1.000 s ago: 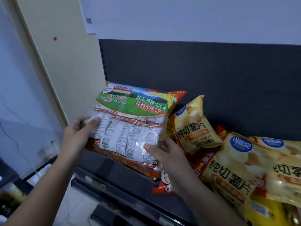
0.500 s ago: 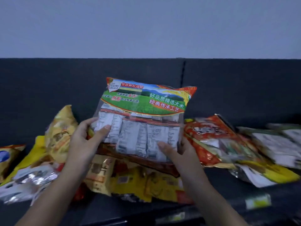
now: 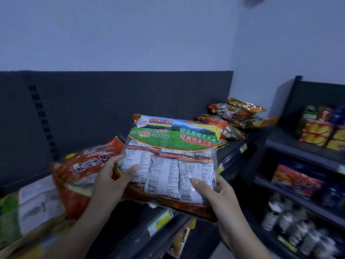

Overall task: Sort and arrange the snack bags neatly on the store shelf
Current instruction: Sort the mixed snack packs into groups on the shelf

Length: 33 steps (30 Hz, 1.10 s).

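Ahead of us, from nine to twelve o'clock, runs the dark back panel [image 3: 130, 101] of the store shelf [image 3: 235, 146], whose front edge slants away toward one o'clock. At three o'clock stands a second shelving unit [image 3: 298, 152] stocked with yellow, red and blue packs, and with blurred bottles [image 3: 298, 227] on its lower level at four o'clock. The task's thing, a large clear snack bag [image 3: 171, 157] with a green-and-red printed top and rows of white inner packets, is dead centre. It is lifted clear above the shelf's front edge, tilted with its top away from us, and held in both hands. At nine o'clock a red bag [image 3: 82, 171] lies on the shelf, just behind our left hand, and a white-and-green bag [image 3: 35, 206] lies at eight o'clock, blurred. A loose pile of bags [image 3: 239, 114] sits at the shelf's far end, at one o'clock. Our left hand [image 3: 110, 182] grips the bag's left edge — thumb laid across the front, one finger curled round the side, the rest hidden behind. Our right hand [image 3: 218, 195] pinches the lower right corner, thumb flat on the front; how its other fingers lie behind the bag we cannot tell. A yellow price tag [image 3: 160, 221] sits on the shelf edge at six o'clock.
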Each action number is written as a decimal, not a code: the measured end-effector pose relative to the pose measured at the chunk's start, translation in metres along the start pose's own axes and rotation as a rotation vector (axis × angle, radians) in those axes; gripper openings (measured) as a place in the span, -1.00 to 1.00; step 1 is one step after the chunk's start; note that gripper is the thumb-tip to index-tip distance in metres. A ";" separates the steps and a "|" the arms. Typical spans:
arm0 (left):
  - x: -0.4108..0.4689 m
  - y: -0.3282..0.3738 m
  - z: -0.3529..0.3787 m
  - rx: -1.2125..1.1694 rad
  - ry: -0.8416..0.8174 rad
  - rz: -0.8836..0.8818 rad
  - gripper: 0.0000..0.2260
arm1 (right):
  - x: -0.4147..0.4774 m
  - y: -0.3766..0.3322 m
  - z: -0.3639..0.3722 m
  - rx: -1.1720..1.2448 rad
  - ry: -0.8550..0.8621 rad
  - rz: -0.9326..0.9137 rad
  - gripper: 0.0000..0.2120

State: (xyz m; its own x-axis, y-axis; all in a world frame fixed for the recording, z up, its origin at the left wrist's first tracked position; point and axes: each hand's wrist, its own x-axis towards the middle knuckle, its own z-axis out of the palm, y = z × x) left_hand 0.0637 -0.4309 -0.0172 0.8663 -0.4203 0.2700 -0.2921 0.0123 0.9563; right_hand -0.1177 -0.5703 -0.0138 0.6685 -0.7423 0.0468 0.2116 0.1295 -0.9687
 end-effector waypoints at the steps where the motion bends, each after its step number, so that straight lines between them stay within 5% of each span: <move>1: 0.005 0.001 0.017 -0.006 -0.032 0.005 -0.67 | 0.005 0.000 -0.012 0.010 0.029 0.004 -0.72; 9: 0.064 -0.012 0.139 -0.065 -0.198 -0.042 -0.79 | 0.061 -0.008 -0.088 0.011 0.234 -0.010 -0.84; 14: 0.107 -0.022 0.197 -0.091 -0.265 -0.081 -0.76 | 0.122 -0.014 -0.114 -0.037 0.293 -0.001 -0.31; 33: 0.203 -0.041 0.346 -0.157 -0.233 -0.130 -0.78 | 0.274 -0.015 -0.220 -0.096 0.328 0.014 -0.04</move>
State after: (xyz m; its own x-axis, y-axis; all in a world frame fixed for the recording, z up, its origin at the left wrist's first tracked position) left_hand 0.1113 -0.8303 -0.0402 0.7704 -0.6244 0.1289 -0.1033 0.0771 0.9917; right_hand -0.0944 -0.9202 -0.0400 0.4025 -0.9148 -0.0327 0.1252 0.0904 -0.9880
